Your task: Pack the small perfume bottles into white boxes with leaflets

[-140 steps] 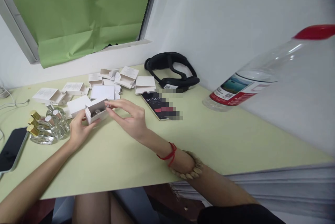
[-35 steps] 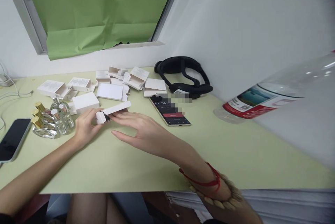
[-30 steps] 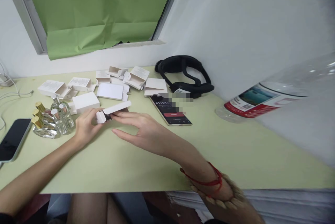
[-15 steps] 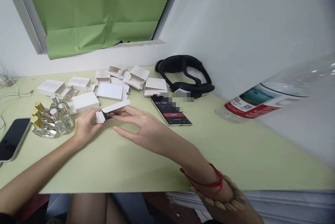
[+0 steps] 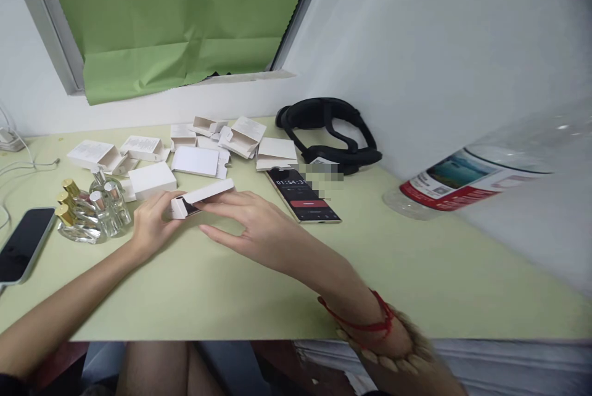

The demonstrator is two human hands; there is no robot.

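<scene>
My left hand (image 5: 155, 221) is wrapped round the left part of a small white box (image 5: 179, 208), whose right end is open and dark inside. A long white flap slants up from that end. Fingers of my right hand (image 5: 245, 217) reach to the opening and flap, with the thumb stretched out below and apart from the box. What those fingertips touch inside is hidden. Left of my left hand stand several glass bottles (image 5: 107, 214) with silver and gold caps. A closed white box (image 5: 152, 181) lies just behind my left hand.
Several opened white boxes (image 5: 245, 135) lie along the back of the green table (image 5: 222, 297). A phone with a lit screen (image 5: 308, 203), a black headset (image 5: 330, 131) and a plastic bottle (image 5: 456, 177) are to the right. Another phone (image 5: 25, 245) rests far left.
The fingers of my right hand have moved slightly at the box's open end, and the flap has shifted a little to the right. The round item seen there before no longer shows.
</scene>
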